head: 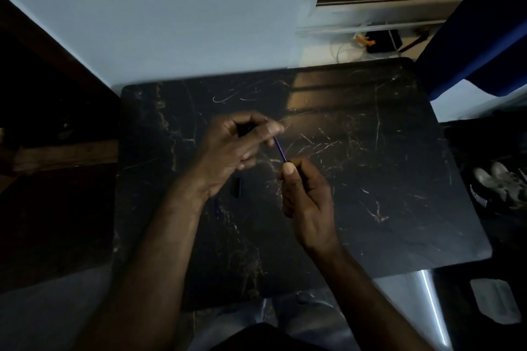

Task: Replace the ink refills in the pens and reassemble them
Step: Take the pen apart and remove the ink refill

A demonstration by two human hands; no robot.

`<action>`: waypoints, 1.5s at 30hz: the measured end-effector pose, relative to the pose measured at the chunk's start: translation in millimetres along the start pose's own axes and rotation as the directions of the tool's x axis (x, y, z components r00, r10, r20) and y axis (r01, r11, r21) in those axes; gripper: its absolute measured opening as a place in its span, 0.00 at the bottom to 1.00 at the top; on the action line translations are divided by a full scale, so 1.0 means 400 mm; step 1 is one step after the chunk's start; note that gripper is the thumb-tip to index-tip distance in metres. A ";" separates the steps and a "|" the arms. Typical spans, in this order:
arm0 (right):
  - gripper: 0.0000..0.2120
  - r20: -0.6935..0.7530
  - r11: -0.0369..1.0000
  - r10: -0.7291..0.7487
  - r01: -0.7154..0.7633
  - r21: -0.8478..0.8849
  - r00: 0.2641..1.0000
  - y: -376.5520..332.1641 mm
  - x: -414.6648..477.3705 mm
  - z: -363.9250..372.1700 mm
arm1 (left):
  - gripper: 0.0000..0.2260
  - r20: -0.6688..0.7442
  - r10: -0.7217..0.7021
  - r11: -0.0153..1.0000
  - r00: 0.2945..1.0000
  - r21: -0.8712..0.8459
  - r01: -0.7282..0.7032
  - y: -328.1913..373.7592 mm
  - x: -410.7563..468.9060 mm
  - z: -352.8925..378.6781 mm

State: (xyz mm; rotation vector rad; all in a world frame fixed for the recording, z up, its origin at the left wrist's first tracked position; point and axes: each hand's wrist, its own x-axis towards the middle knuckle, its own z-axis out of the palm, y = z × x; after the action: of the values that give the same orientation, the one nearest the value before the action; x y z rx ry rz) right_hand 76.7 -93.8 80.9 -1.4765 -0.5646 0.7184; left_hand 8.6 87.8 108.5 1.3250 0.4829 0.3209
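Observation:
A thin blue ink refill [280, 149] spans the gap between my two hands above the middle of the black marble table [370, 165]. My left hand [239, 148] pinches the refill's upper end between thumb and fingers. My right hand [306, 194] is closed around a dark pen barrel that is mostly hidden in the fist, and the refill's lower end meets it at my thumb. A small black pen part [236, 187] lies on the table just below my left hand. A second blue refill [217, 206] lies faintly visible beside my left wrist.
The table stands against a pale wall [171, 8]. Dark wooden furniture [42, 122] borders the left side. A blue cloth [484, 37] hangs at the upper right, with shoes [502, 182] on the floor to the right. The scene is dim.

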 end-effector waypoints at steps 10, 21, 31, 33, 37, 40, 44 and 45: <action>0.15 -0.025 1.000 0.016 -0.016 0.009 1.000 0.010 -0.018 -0.014 | 0.07 -0.268 -0.175 0.916 0.947 0.308 0.256 -0.117 0.094 -0.241; 0.17 -0.028 0.999 0.049 -0.049 0.010 0.998 0.021 -0.035 -0.018 | 0.07 -0.248 -0.146 0.545 0.958 0.788 0.287 -0.341 0.106 -0.232; 0.13 -0.003 0.998 0.057 -0.057 -0.007 0.998 0.016 -0.049 -0.006 | 0.07 -0.466 -0.003 0.660 0.885 0.664 0.352 -0.343 0.082 -0.201; 0.14 -0.010 0.999 0.051 -0.051 0.005 0.999 0.014 -0.050 -0.010 | 0.07 -0.545 0.069 0.616 0.835 0.682 0.394 -0.317 0.037 -0.223; 0.15 -0.009 0.998 0.047 -0.047 0.031 0.999 0.006 -0.050 -0.009 | 0.13 -0.553 -0.138 0.356 0.822 0.747 0.562 -0.345 -0.084 -0.201; 0.13 0.014 0.998 0.040 -0.040 0.051 0.999 -0.002 -0.050 0.004 | 0.11 -0.573 -0.246 0.305 0.782 0.720 0.624 -0.383 -0.123 -0.166; 0.12 0.031 0.999 0.014 -0.015 0.029 0.999 -0.011 -0.046 0.011 | 0.09 -0.584 -0.241 0.331 0.775 0.701 0.632 -0.391 -0.118 -0.142; 0.12 0.031 0.999 0.011 -0.012 0.031 0.999 -0.012 -0.045 0.011 | 0.10 -0.584 -0.246 0.315 0.774 0.707 0.633 -0.389 -0.117 -0.136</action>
State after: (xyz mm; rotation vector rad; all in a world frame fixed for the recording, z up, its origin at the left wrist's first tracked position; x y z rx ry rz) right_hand 61.7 -104.0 87.6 -1.4423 -0.5670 0.7570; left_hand -66.7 76.5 -45.1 2.0784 1.5024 -0.2485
